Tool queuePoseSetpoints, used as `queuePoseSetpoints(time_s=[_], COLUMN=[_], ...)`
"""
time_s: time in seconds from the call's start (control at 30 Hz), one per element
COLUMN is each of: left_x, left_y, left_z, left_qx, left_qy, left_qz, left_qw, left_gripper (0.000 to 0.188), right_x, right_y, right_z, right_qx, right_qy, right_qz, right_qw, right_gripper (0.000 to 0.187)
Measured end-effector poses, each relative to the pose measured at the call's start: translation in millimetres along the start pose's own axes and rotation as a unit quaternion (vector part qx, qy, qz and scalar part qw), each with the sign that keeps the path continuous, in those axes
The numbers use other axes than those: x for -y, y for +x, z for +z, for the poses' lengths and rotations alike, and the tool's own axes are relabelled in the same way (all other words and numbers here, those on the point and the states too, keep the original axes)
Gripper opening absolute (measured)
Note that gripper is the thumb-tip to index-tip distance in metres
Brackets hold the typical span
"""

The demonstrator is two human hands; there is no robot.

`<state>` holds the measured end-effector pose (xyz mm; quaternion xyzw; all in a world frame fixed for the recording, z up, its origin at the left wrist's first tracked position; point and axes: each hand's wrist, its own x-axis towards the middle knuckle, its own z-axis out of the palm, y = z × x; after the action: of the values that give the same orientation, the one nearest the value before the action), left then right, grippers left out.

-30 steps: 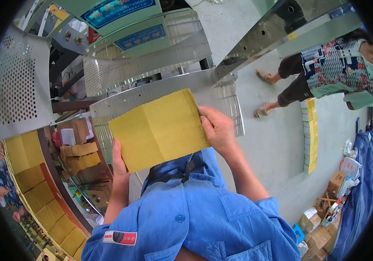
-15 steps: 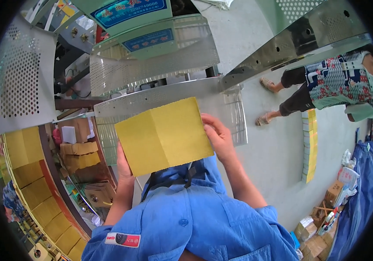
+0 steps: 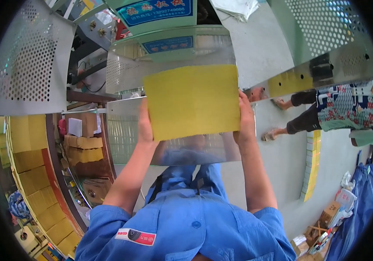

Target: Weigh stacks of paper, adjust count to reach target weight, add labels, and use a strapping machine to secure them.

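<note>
A rectangle of yellow paper (image 3: 193, 102) with slightly ragged edges is held up in front of me, nearly level. How many sheets it has, its face does not show. Gripping its left edge is my left hand (image 3: 145, 122), thumb side up. At the opposite edge my right hand (image 3: 247, 115) is closed on the paper, with some fingers hidden behind it. Below and beyond the paper lies a shiny metal plate (image 3: 128, 135) of a machine. A clear guard (image 3: 125, 65) rises behind that plate.
Perforated metal panels (image 3: 28, 65) flank the machine. Yellow paper stacks (image 3: 30, 163) line a rack on the left. A person in a patterned top (image 3: 347, 106) stands at right, near a row of yellow-and-white bundles (image 3: 311, 165) on the floor. Cartons (image 3: 331, 213) and a blue tarp (image 3: 360, 195) lie at lower right.
Both hands have carried the yellow paper forward and to the right, over the metal plate. Its tilt has levelled out, and the centre crease looks flatter. My arms are straighter.
</note>
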<state>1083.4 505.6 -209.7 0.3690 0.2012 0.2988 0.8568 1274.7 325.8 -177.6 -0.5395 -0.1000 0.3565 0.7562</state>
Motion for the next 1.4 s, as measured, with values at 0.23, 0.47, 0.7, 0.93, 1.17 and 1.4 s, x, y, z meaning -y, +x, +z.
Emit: queuePoseSetpoints(time_s=[0.23, 0.47, 0.7, 0.93, 1.17, 1.4], left_x=[-3, -19, 1, 0, 8, 10], left_y=[32, 18, 37, 51, 51, 54], left_z=[-5, -17, 7, 9, -2, 1], left_qx=[-0.067, -0.048, -0.039, -0.060, -0.073, -0.044], left_qy=[0.010, 0.125, 0.089, 0.121, 0.163, 0.158], left_qz=[-0.047, -0.026, -0.043, -0.052, -0.057, -0.080], left_qw=[0.997, 0.991, 0.994, 0.990, 0.982, 0.983], left_gripper=[0.045, 0.046, 0.054, 0.052, 0.049, 0.052], right_x=[-17, -15, -16, -8, -16, -6], right_y=[24, 25, 47, 61, 62, 62], right_z=[5, -10, -6, -6, -9, -13], right_qx=[0.004, 0.036, 0.043, 0.079, 0.088, 0.096], right_qy=[0.017, 0.028, 0.004, 0.006, -0.004, 0.008], right_qz=[0.010, -0.019, -0.005, 0.010, -0.009, -0.011], right_qw=[1.000, 0.999, 0.999, 0.997, 0.996, 0.995], right_gripper=[0.046, 0.054, 0.058, 0.056, 0.058, 0.055])
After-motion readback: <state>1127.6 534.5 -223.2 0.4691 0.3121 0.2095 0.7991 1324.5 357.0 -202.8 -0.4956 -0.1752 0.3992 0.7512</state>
